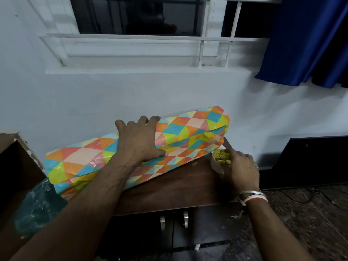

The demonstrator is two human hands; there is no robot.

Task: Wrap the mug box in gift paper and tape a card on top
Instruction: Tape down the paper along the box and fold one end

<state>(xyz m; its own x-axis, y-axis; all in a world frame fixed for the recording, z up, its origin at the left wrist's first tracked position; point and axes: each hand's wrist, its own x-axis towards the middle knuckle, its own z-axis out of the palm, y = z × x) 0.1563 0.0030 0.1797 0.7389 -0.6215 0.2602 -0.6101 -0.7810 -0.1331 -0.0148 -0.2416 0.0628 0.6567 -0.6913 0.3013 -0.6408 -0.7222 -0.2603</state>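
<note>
A long box wrapped in gift paper with orange, teal, yellow and pink triangles lies slantwise on a dark wooden cabinet top, against the white wall. My left hand lies spread on the middle of the wrapped box, fingers over its far edge and thumb pressing the paper seam on the near side. My right hand grips a roll of clear tape with a yellow core at the box's right near corner. The box under the paper is hidden. No card is in view.
A crumpled teal plastic bag lies at the cabinet's left end. A brown cupboard side stands at far left. Below are cabinet doors with metal handles. A blue curtain hangs at upper right beside a window.
</note>
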